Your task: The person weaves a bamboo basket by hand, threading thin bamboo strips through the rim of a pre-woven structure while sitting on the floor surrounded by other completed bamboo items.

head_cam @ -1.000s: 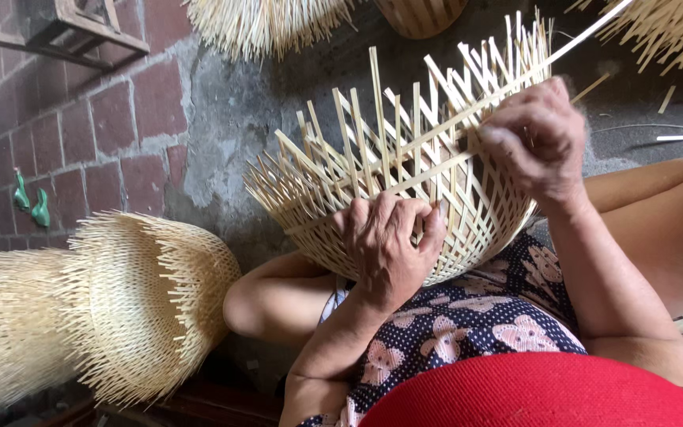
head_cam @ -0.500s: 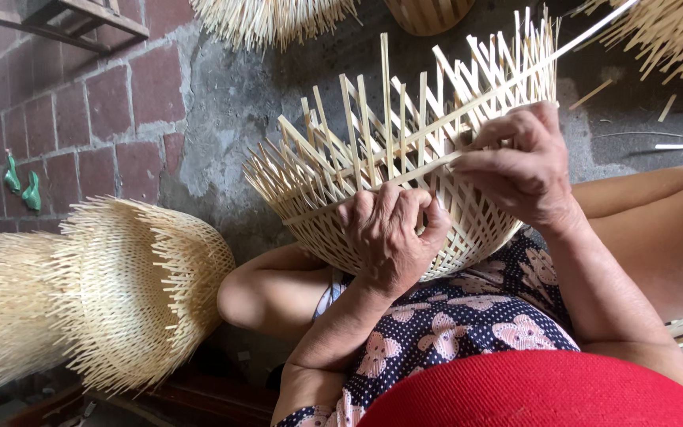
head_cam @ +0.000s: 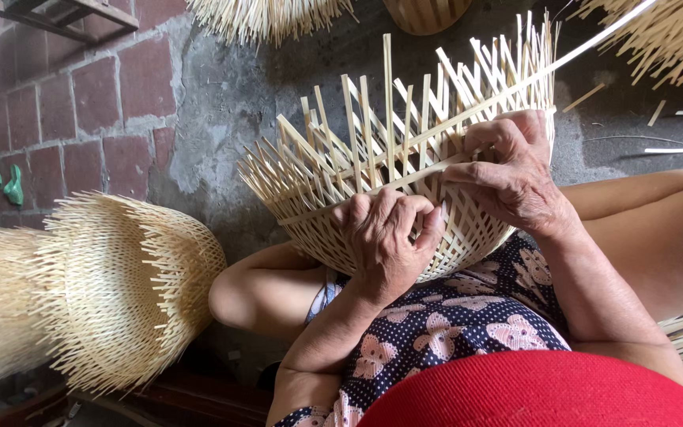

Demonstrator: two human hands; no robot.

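Note:
A half-woven bamboo basket [head_cam: 468, 237] rests on my lap, its loose upright strips fanning toward the wall. My left hand [head_cam: 385, 241] presses on the woven wall near the rim, fingers curled onto the weave. My right hand [head_cam: 511, 178] sits just to its right at the rim. It pinches a long flat bamboo strip [head_cam: 586, 51] that runs from the weave up to the top right corner. Both hands touch the basket, a few fingers' width apart.
A stack of unfinished baskets [head_cam: 112, 292] with bristling strip ends lies at the left. Behind it is a red brick wall [head_cam: 81, 103] with two small green objects [head_cam: 5, 178] on it. More baskets [head_cam: 278, 12] sit at the top, and loose strips [head_cam: 673, 146] lie on the concrete floor at right.
My right hand has come down and left along the rim, drawing the long strip into the weave. My left hand stays on the basket wall, and the basket has turned slightly.

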